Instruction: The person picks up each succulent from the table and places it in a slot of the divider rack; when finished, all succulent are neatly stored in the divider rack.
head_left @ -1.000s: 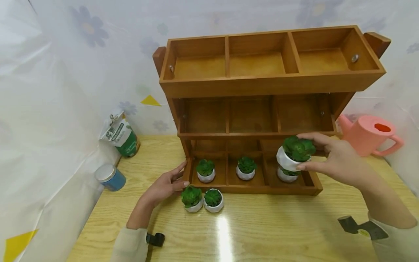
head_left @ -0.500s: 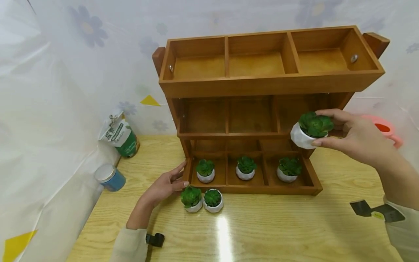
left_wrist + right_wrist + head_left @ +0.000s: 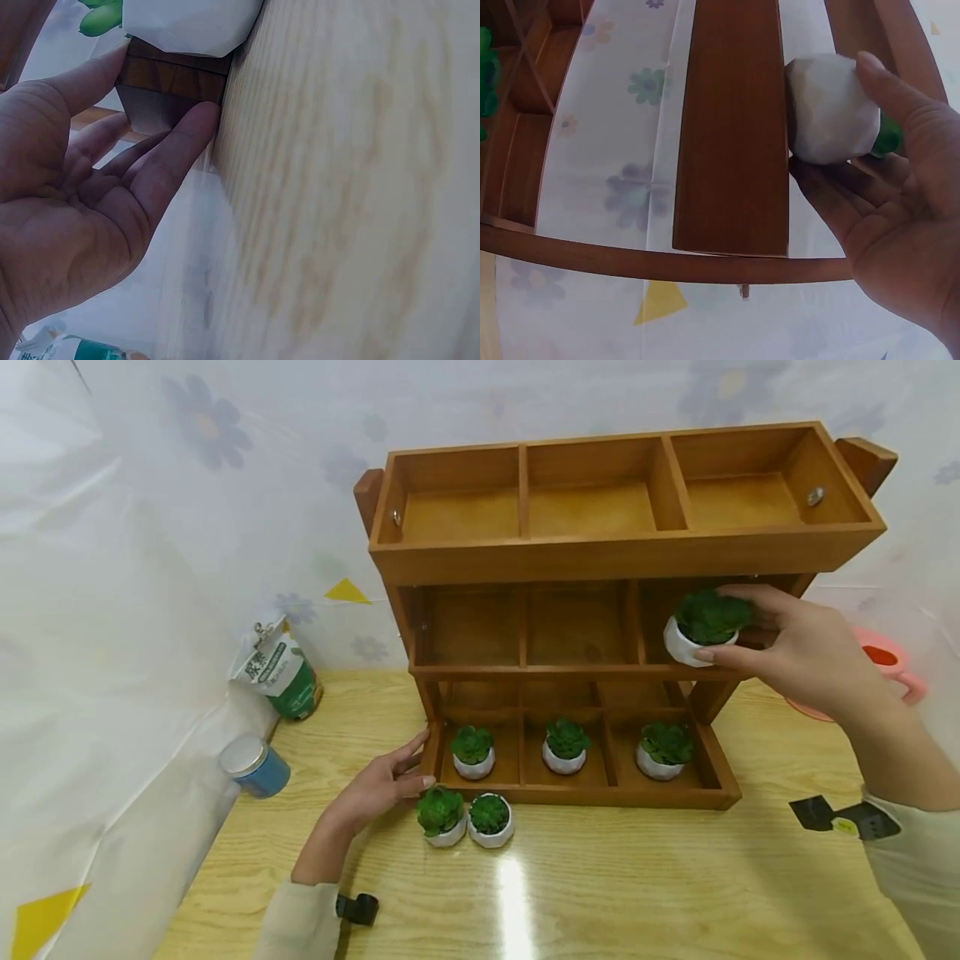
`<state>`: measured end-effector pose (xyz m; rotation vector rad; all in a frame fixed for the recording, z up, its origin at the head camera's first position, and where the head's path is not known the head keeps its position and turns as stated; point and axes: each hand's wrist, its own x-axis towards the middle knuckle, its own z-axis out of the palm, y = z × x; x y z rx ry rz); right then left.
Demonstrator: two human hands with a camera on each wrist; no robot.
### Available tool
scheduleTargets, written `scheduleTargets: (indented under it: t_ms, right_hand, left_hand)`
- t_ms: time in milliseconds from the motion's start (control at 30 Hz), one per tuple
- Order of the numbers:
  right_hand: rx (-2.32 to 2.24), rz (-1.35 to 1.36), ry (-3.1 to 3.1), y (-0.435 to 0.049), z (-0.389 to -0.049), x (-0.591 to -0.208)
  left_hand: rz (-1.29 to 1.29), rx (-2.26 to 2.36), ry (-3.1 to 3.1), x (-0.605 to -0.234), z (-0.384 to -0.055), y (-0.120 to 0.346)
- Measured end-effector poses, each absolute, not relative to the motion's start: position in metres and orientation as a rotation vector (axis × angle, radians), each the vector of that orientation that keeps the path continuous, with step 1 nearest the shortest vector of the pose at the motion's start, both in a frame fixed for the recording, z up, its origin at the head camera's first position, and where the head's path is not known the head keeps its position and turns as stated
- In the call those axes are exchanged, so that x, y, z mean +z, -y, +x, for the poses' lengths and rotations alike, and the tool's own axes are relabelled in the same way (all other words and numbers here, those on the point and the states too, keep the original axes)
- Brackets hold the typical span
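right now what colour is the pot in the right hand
White: the pot shows best, close up, in the right wrist view.

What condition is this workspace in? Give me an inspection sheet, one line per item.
Surface: light wood-grain table, with glare.
Job's things: three-tier wooden rack; three potted plants in its bottom tier, two plants on the table before it.
Clutter: blue jar and pouch left, pink watering can right, partly hidden.
Hands: left hand grips the rack's lower left corner; right hand holds a sixth plant at the middle tier's right compartment.
Cables: nothing seen.
Surroundings: white flower-patterned sheeting with yellow triangles.
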<state>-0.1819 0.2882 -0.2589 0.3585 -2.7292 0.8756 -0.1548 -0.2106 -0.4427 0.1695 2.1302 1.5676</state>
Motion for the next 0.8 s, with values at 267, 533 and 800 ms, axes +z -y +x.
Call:
scheduleTargets:
  t_ms: [267, 533, 800]
  right_hand:
    - [0.719, 0.485, 2.677, -0.282, -0.198, -0.263]
    - [0.621, 0.509, 2.717, -0.275, -0.209, -0.266]
    - [0.582, 0.457, 2.745, -0.274, -0.211, -0.27]
  left_hand:
    - [0.164, 1.559, -2.141, -0.443, -0.154, 0.212]
    - [0.154, 1.563, -2.141, -0.444, -0.154, 0.211]
    - [0.155, 1.584, -2.13, -0.445, -0.154, 0.212]
